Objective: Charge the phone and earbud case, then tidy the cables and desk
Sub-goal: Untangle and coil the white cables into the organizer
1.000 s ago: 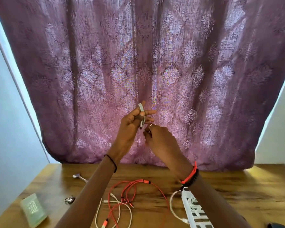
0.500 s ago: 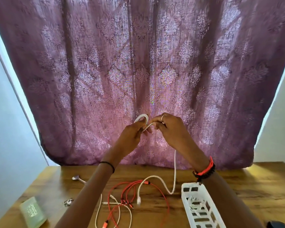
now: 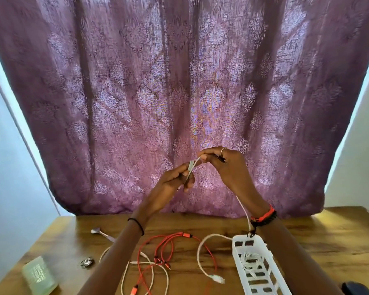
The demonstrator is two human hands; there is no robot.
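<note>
- Both hands pinch the white cable (image 3: 191, 167); left hand (image 3: 175, 177) holds folded loops, right hand (image 3: 224, 165) the strand; tail trails toward five o'clock
- Light, limp, probably springy; grip at the folds

You're in a home room: a patterned purple curtain (image 3: 179, 103) hangs over a lit window behind a wooden tabletop (image 3: 328, 241) between plain pale walls (image 3: 13, 167).

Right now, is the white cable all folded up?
Only partly: the white cable is bundled in the left hand, its tail hanging from the right hand onto the desk.
</note>
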